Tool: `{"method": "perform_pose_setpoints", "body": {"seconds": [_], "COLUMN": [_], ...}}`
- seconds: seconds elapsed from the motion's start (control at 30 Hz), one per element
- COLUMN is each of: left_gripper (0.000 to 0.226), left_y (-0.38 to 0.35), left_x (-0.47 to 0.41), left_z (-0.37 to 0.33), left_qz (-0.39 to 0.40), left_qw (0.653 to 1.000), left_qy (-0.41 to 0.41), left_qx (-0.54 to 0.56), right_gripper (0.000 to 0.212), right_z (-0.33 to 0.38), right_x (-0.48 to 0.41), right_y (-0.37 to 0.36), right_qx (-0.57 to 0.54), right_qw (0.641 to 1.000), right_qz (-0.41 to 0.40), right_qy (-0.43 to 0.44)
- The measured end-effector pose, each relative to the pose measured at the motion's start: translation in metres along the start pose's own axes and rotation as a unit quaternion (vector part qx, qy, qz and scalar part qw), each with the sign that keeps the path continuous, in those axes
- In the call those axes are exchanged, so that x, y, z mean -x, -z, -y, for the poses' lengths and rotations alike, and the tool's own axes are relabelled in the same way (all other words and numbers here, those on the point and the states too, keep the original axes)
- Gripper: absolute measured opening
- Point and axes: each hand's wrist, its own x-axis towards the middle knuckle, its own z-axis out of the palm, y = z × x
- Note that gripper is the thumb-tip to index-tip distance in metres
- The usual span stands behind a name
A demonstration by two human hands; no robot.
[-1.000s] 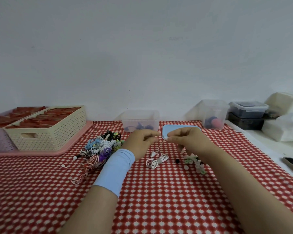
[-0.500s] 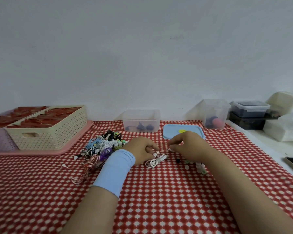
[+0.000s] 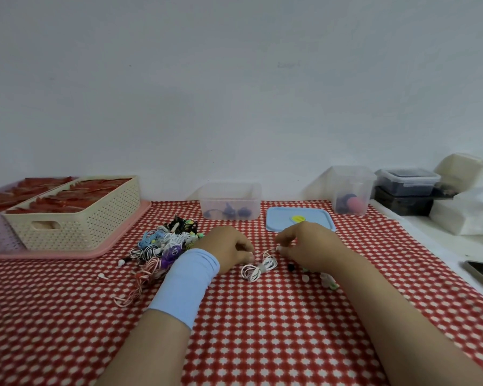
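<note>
I've got a matt cloth tablecloth [image 3: 262,330] underneath. The earphone cord [image 3: 258,267] reads as smooth, faintly glossy plastic. The wristband [image 3: 184,282] is soft matt fabric, the basket [image 3: 95,227] perforated matt plastic, the tub [image 3: 230,201] cloudy clear plastic, and the lid [image 3: 315,222] smooth plastic.

The counter's cloth [image 3: 262,330] is red with small white stars in rows. The coiled earphone cable [image 3: 258,267] is white with a grey tie. At its nine o'clock the heap of earphone bundles [image 3: 165,242] mixes blue, purple, black and red-and-white stripes. The wristband [image 3: 184,285] is pale blue, the perforated basket [image 3: 76,221] cream, its tray [image 3: 129,235] pink, the lid [image 3: 315,218] at one o'clock light blue with a yellow sticker [image 3: 298,218].
</note>
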Motion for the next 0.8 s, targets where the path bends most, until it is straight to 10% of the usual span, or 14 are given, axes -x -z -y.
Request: {"method": "perform_pose_setpoints", "body": {"seconds": [0.8], "left_gripper": [0.013], "left_y": [0.072], "left_x": [-0.031], "left_z": [0.011], "left_qz": [-0.019], "left_qw": [0.997], "left_qy": [-0.039], "left_qx": [0.069], "right_gripper": [0.007], "right_z": [0.038], "right_x": [-0.040], "right_y": [0.029], "right_qx": [-0.271], "right_qw": [0.960], "right_qz": [-0.021], "right_qy": [0.065]}}
